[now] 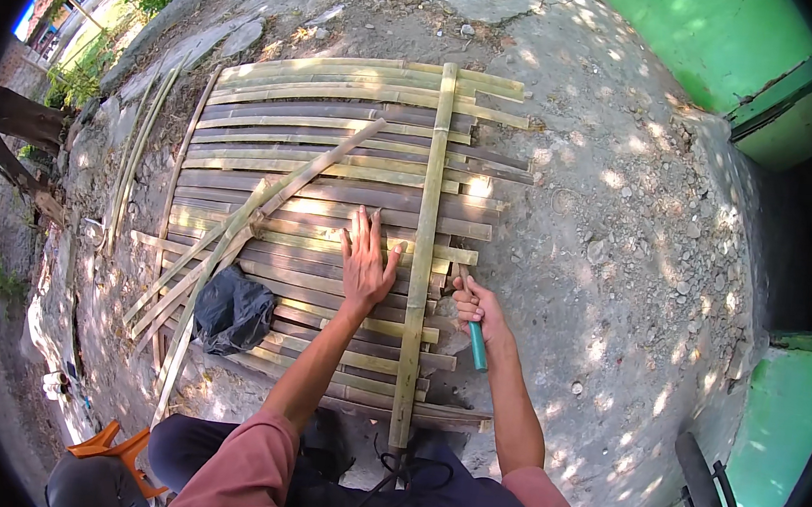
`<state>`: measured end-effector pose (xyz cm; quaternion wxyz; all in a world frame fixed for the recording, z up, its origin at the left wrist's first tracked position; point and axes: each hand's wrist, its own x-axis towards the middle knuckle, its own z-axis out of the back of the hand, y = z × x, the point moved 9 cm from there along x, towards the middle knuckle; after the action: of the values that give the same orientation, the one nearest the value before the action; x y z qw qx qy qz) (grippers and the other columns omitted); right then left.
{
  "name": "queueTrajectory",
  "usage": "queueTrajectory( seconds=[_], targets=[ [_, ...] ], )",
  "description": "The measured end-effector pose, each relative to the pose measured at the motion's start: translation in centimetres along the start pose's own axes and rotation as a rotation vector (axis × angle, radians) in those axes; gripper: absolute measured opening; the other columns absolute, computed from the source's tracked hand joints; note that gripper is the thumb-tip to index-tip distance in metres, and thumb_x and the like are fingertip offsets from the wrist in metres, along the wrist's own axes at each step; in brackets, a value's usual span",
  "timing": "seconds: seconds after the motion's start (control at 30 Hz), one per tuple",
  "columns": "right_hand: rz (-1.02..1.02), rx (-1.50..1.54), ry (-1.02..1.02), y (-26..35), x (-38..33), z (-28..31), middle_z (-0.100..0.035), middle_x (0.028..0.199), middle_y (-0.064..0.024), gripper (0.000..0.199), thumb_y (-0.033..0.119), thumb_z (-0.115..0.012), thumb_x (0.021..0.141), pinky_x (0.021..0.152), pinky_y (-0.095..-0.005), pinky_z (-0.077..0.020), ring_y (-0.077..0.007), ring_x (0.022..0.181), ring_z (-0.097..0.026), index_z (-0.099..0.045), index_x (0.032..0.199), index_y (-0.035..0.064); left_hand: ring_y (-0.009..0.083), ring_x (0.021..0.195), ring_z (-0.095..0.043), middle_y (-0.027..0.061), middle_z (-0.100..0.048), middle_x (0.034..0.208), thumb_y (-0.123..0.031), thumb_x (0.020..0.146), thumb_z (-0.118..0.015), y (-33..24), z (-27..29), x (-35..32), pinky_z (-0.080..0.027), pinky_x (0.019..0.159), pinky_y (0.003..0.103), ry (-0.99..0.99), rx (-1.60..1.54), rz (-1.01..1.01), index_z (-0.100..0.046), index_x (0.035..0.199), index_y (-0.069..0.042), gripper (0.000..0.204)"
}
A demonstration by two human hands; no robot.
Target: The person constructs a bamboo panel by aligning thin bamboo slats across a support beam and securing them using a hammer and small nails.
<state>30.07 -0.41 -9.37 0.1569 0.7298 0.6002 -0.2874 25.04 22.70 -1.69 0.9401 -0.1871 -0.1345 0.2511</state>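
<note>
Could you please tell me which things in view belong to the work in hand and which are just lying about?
In use:
bamboo slats, left hand on them
long bamboo crosspiece across them
green-handled tool, in right hand

Apparently lying about:
black plastic bag
loose crossed strips, possibly spare
orange object, lower left
</note>
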Motion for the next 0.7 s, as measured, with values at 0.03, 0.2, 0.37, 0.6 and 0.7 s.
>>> queueTrajectory(
  seconds=[0.03, 0.2, 0.37, 0.6, 0.7],
  targets=[
    [0.020, 0.001, -0.014, 0.0, 0.4, -0.2, -0.036, 0.067, 0.0074, 0.029, 0.032, -0.051, 0.119, 0.036, -0.0208, -0.0303, -0.0023, 0.044, -0.031, -0.061, 0.118, 0.0051, 0.0424, 0.169, -0.020, 0.0266, -0.021, 0.181, -0.046, 0.111, -0.054, 0.1, 0.1, 0.0, -0.012, 0.135, 0.060, -0.007, -0.012, -0.006, -0.032, 0.172, -0.001, 0.079],
    [0.004, -0.007, 0.090, -1.3, 1.1, -1.4, -0.036, 0.067, 0.0073, 0.028, 0.032, -0.049, 0.120, 0.036, -0.0210, -0.0300, -0.0024, 0.043, -0.030, -0.060, 0.114, 0.0057, 0.0408, 0.148, -0.046, 0.0244, -0.049, 0.160, -0.028, 0.105, -0.067, -0.2, 2.3, -0.7, -0.030, 0.124, 0.058, -0.145, -0.135, -0.075, -0.056, 0.148, 0.000, 0.052],
    [0.018, 0.041, 0.109, -0.8, 0.7, -0.8, -0.034, 0.067, 0.0077, 0.029, 0.031, -0.048, 0.121, 0.035, -0.0205, -0.0293, -0.0019, 0.043, -0.029, -0.058, 0.109, 0.0066, 0.0317, 0.101, -0.059, 0.0119, -0.061, 0.109, -0.006, 0.088, -0.081, -6.1, 6.1, -8.5, -0.049, 0.090, 0.046, -0.165, -0.496, 0.149, -0.066, 0.111, -0.004, 0.028],
    [0.021, -0.150, 0.101, -0.1, -0.4, -2.2, -0.033, 0.065, 0.0088, 0.030, 0.035, -0.052, 0.119, 0.036, -0.0207, -0.0265, -0.0019, 0.043, -0.026, -0.056, 0.102, 0.0100, 0.0307, 0.108, -0.063, 0.0099, -0.063, 0.103, -0.015, 0.083, -0.079, -19.4, 3.7, -17.1, -0.049, 0.097, 0.046, 0.426, -0.164, -0.785, -0.068, 0.097, -0.004, 0.020],
    [0.051, -0.165, 0.102, 0.0, -0.4, -3.2, -0.033, 0.066, 0.0099, 0.025, 0.032, -0.054, 0.119, 0.039, -0.0188, -0.0264, -0.0001, 0.046, -0.028, -0.054, 0.104, 0.0107, 0.0318, 0.111, -0.067, 0.0118, -0.068, 0.110, -0.022, 0.086, -0.076, -20.3, -0.2, -16.5, -0.053, 0.098, 0.051, 0.559, -0.158, -1.096, -0.070, 0.091, -0.006, 0.018]
  ],
)
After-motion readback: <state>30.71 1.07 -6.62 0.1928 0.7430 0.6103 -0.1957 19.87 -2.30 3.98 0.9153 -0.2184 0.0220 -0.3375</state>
